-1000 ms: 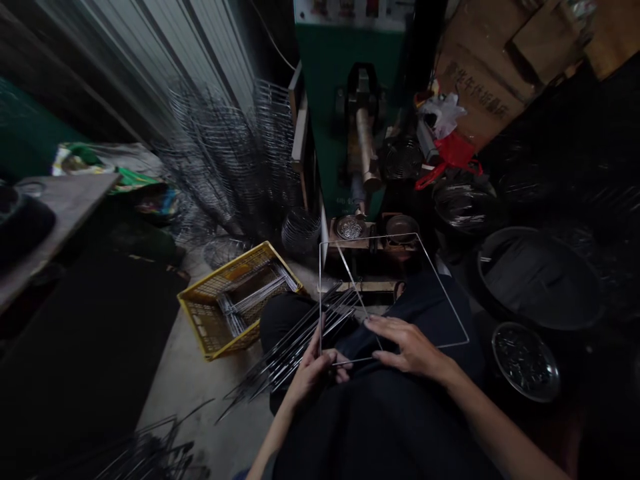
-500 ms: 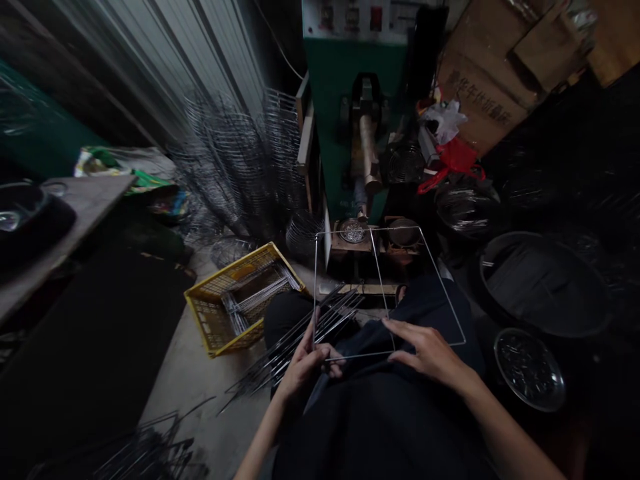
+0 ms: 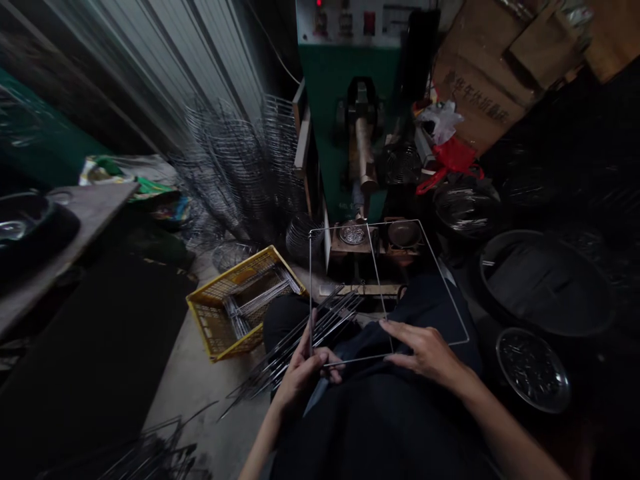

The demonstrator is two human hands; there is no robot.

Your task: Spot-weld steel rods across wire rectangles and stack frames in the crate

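The green welding machine stands straight ahead of me, its brass-coloured arm pointing down toward my knees. To its right lean flattened cardboard boxes, with a red plastic bag bunched below them. To its left is a tall stack of wire racks against the corrugated wall. A big black basin sits on the floor at my right, well apart from my hands, and a yellow plastic crate with wire pieces in it sits at my left, just beside my knee.

Over my lap I hold a square wire frame, tilted so its far side rises toward the base of the machine and its near side lies across my dark trousers. A bundle of straight rods lies slanting over my left thigh, under the frame's left side. A round metal dish of small parts rests near my right forearm.

My left hand is closed around the frame's near left corner, thumb and fingers clamped on the wire. My right hand is half spread over the near side, thumb and forefinger pinching the near end of a single cross rod, which runs from there up to the frame's far side, touching both. Two small dishes sit on the ledge at the machine's foot, seen through the frame.
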